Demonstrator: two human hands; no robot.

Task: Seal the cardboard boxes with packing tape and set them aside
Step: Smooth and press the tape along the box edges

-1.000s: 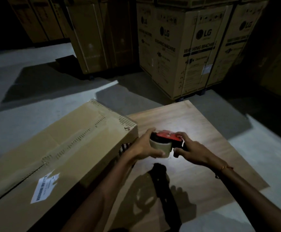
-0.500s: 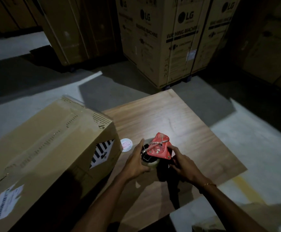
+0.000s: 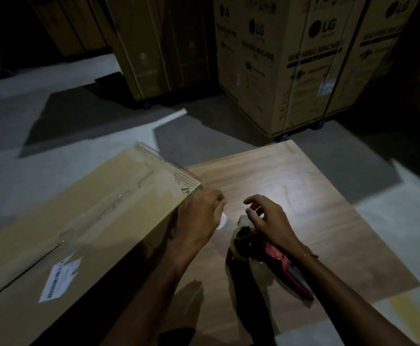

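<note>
Nearby, closed cardboard box (image 3: 79, 221), contents unseen.

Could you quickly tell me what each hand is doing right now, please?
Left hand: open, against the end of the long brown cardboard box.
Right hand: open, fingers loosely curled over the red tape dispenser, not gripping it.

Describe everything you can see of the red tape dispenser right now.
The red plastic tape dispenser with a dark-trimmed handle lies on its side on the wooden board, handle pointing toward the person, roll end away. A pale, translucent-looking tape roll sits in its dark frame. The right hand hovers over the roll end with loosely bent fingers; whether it touches is unclear. The left hand is apart from it, beside the long brown cardboard box.
</note>
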